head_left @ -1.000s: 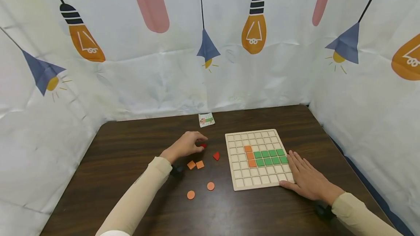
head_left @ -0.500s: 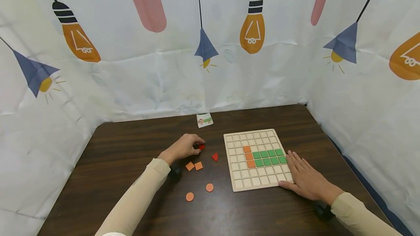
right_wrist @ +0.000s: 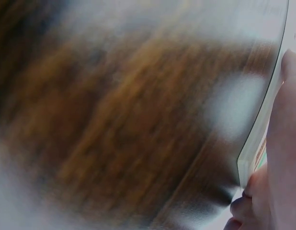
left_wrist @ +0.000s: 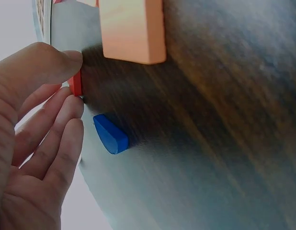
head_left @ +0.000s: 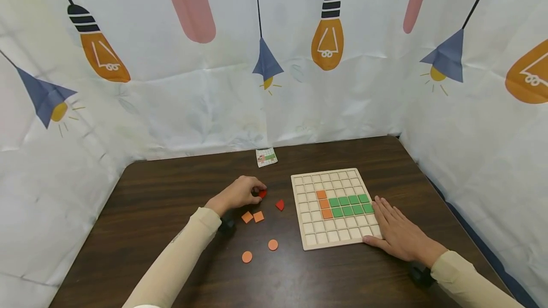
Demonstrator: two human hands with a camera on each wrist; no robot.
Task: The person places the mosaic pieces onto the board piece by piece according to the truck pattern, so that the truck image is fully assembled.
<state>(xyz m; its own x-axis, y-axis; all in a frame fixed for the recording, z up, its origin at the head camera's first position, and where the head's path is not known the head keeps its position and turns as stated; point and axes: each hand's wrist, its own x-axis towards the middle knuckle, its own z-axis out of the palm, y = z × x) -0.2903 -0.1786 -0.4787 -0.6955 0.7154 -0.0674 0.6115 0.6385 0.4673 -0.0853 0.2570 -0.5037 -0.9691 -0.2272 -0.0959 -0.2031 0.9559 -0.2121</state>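
- Head view: my left hand [head_left: 237,194] is pinching a small, flat red piece [head_left: 263,194] between thumb and fingertips, left of the board; whether the piece is touching the table, I cannot tell.
- My right hand [head_left: 400,232] is lying flat, fingers straight, and is resting along the right edge of the pale, wood-like board [head_left: 314,241].
- Shallow square cells are covering the board; three orange tiles [head_left: 324,203] are filling a column, and eight green tiles [head_left: 347,210] are running beside them in two rows.
- Between my left hand and the board, a red wedge [head_left: 279,205] with one rounded side is lying loose.
- Nearer me, two thick, sharp-edged orange squares [head_left: 259,216] and two smooth orange discs [head_left: 247,256] are lying on the table.
- By my left fingers, a glossy blue piece [left_wrist: 110,135], tapering to one end, is showing in the left wrist view.
- Dark, streaky wood grain is shining across the table [head_left: 325,279].
- At the far edge, a small printed card [head_left: 267,157] is lying before a creased white sheet [head_left: 192,103].
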